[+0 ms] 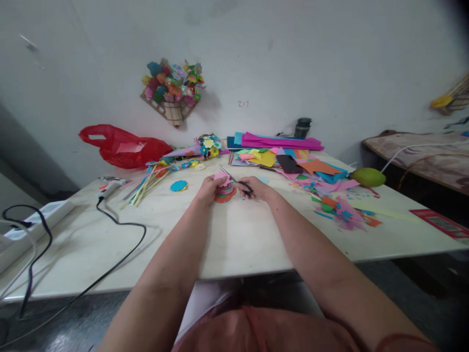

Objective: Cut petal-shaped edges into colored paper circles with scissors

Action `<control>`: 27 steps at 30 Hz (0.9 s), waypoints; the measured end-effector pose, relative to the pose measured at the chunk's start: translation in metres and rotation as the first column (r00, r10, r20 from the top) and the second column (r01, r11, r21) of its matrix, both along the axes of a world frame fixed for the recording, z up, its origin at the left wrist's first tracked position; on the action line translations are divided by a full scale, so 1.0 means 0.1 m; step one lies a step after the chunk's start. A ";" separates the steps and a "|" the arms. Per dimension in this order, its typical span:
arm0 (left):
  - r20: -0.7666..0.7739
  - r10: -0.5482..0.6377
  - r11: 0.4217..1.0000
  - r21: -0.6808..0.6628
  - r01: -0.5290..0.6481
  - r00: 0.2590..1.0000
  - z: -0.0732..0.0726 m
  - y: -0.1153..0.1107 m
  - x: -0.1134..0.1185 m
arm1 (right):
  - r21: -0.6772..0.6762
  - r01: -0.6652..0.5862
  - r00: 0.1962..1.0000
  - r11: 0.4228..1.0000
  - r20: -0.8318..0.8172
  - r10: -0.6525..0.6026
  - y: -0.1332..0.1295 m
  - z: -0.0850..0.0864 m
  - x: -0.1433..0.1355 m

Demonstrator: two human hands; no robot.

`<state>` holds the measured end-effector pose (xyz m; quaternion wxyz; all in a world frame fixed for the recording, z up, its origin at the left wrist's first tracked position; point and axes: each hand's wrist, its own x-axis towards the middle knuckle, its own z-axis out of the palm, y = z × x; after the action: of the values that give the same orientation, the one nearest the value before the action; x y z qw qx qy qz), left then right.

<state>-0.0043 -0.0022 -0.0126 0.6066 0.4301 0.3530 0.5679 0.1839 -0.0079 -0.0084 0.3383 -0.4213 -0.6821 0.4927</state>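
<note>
At mid-table, left fingers of the left hand [208, 188] pinching pink paper [221, 179]. Right hand [258, 187] gripping scissors [234, 180], long axis slanting forward-left, blades beside the paper's far right edge; whether touching, cannot tell. Paper lies left of right fingers.

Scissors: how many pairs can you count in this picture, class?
1 visible pair: the scissors in the person's right hand, next to the pink paper shape in the left hand. More could be hidden under the paper scraps.
</note>
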 end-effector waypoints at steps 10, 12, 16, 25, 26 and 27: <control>0.022 0.010 1.000 -0.010 -0.010 1.000 0.03 -0.03 0.01 | -0.016 0.014 1.000 1.000 0.011 -0.014 -0.03 0.04 -0.01; 0.019 0.004 1.000 -0.010 -0.004 1.000 0.03 -0.03 0.01 | -0.018 0.009 1.000 1.000 0.006 -0.009 -0.03 0.04 -0.01; 0.008 -0.006 1.000 -0.019 0.006 1.000 0.03 -0.03 0.00 | -0.002 0.007 1.000 1.000 0.020 -0.007 -0.03 0.04 -0.01; -0.008 0.008 1.000 -0.005 -0.008 1.000 0.03 -0.02 -0.01 | -0.014 0.006 1.000 1.000 0.014 -0.005 -0.04 0.05 0.00; -0.015 0.018 1.000 -0.001 -0.018 1.000 0.02 -0.02 -0.02 | -0.020 0.005 1.000 1.000 0.010 -0.005 -0.03 0.04 0.00; -0.022 0.027 1.000 0.008 -0.027 0.999 0.02 -0.02 -0.02 | -0.025 0.003 1.000 1.000 0.005 -0.003 -0.02 0.03 0.00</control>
<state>-0.0065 -0.0037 -0.0110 0.5932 0.4340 0.3632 0.5725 0.1843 -0.0095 -0.0058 0.3322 -0.4279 -0.6761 0.4994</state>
